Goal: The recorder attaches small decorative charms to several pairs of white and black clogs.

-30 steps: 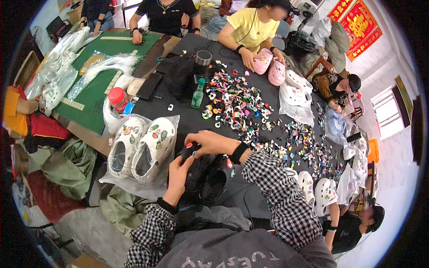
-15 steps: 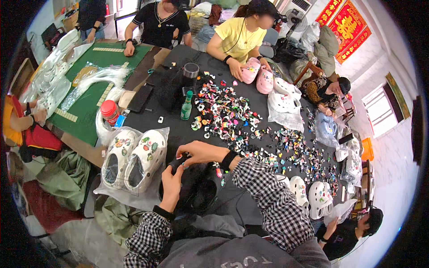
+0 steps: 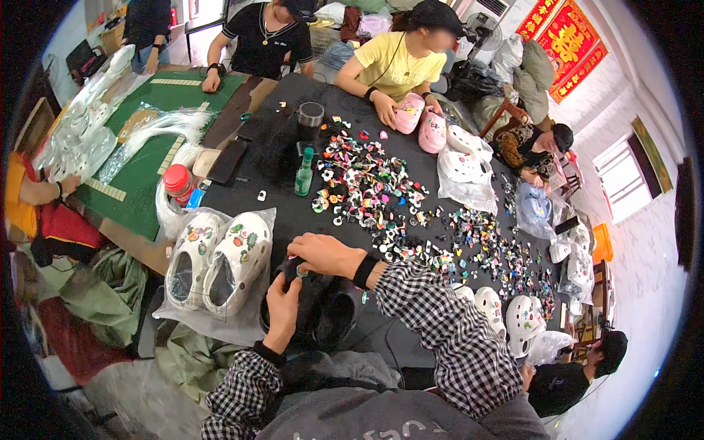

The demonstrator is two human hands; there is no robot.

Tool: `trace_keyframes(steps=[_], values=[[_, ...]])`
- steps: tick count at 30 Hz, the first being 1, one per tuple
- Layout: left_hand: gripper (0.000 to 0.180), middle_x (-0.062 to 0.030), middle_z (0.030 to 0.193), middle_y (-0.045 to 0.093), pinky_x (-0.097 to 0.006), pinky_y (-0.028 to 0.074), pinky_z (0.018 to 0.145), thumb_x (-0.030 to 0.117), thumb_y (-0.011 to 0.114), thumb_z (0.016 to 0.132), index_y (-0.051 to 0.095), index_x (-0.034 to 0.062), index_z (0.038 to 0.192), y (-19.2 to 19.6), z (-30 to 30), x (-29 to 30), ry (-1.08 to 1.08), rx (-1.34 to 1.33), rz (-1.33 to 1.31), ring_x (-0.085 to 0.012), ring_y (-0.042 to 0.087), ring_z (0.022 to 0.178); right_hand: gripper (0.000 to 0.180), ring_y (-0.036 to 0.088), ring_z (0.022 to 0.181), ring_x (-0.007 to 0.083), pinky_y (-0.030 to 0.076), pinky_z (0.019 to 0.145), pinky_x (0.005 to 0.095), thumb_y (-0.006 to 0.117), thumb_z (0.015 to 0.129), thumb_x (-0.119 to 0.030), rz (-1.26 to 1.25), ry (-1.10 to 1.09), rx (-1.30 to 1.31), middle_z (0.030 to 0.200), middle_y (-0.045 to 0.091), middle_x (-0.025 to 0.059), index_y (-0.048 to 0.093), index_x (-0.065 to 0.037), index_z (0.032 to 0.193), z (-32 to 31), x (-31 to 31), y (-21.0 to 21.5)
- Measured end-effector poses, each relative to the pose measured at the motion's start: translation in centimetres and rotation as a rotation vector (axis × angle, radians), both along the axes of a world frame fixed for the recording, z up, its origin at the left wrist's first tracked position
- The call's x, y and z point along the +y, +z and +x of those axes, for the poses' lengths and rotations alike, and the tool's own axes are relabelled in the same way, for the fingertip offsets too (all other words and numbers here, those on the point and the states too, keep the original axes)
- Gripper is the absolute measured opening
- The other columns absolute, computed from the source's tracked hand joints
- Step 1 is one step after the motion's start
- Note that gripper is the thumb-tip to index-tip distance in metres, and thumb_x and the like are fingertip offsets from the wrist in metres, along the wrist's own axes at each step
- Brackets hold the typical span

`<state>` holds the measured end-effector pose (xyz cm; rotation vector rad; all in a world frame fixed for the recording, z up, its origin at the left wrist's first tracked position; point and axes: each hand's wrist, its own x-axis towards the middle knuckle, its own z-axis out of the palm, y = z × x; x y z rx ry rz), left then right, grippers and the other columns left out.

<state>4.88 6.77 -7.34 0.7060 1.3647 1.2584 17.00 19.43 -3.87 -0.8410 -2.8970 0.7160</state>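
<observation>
Hands, left [image 3: 281, 306] and right [image 3: 326, 254], grasp black clogs [image 3: 323, 317]; plastic bag [image 3: 242, 323] holds white clogs [image 3: 218, 256].

Open strip of black bench [image 3: 293, 213] just far of both hands, reachable without contact. Left blocked by bagged white clogs [image 3: 220, 260], touching near edge. Far left: red-lidded jar [image 3: 177, 183] and green bottle [image 3: 303, 174] upright, narrow gap between. Far and right crowded with loose scatter of small charms [image 3: 381, 191], no clean path across. Right near: more white clogs [image 3: 506, 312] by sleeve. Black clogs [image 3: 323, 312] under hands fill near edge. Far side occupied by other people's hands and pink clogs [image 3: 422, 121].
</observation>
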Motion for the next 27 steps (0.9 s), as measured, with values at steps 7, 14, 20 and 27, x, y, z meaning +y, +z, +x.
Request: trace_keyframes(steps=[7,14,20,27], values=[[0.015,0.0005,0.073,0.047,-0.029,0.036,0.058,0.011,0.056,0.09,0.05,-0.0021,0.089,-1.1,-0.3,0.3,-0.064,0.025,0.106,-0.0085,0.043,0.068,0.045,0.052,0.112,0.0333,0.044,0.096,0.039,0.069,0.078,-0.023,-0.167,0.045,0.2,0.115,0.058,0.0142,0.057,-0.002,0.116,1.6,0.3,0.1],[0.018,-0.0126,0.074,0.047,-0.036,0.038,0.065,0.01,0.056,0.091,0.049,-0.006,0.093,-1.4,0.0,-1.3,-0.15,0.417,0.069,-0.0244,0.047,0.068,0.035,0.058,0.107,0.0209,0.047,0.09,0.0323,0.06,0.09,-0.018,-0.331,-0.481,0.464,0.119,0.059,0.013,0.056,-0.002,0.121,8.3,-1.3,1.5],[0.019,-0.0219,0.083,0.043,-0.043,0.039,0.068,0.01,0.053,0.092,0.043,-0.0055,0.089,-1.8,0.8,-0.6,-0.282,0.668,0.296,-0.0405,0.046,0.078,0.025,0.063,0.082,0.018,0.05,0.073,0.03,0.06,0.089,-0.017,-0.238,-0.887,0.429,0.095,0.067,0.0107,0.064,-0.002,0.108,16.3,-2.1,-2.4],[0.045,-0.0085,0.128,0.053,-0.031,0.031,0.103,0.031,0.051,0.096,0.049,-0.0003,0.129,-3.6,0.7,-0.8,-0.142,-0.381,0.114,-0.0196,0.048,0.118,0.02,0.065,0.081,0.024,0.05,0.073,0.0338,0.061,0.086,-0.016,-0.187,-0.937,0.364,0.089,0.068,0.0137,0.067,-0.002,0.099,17.9,-1.5,-4.7]])
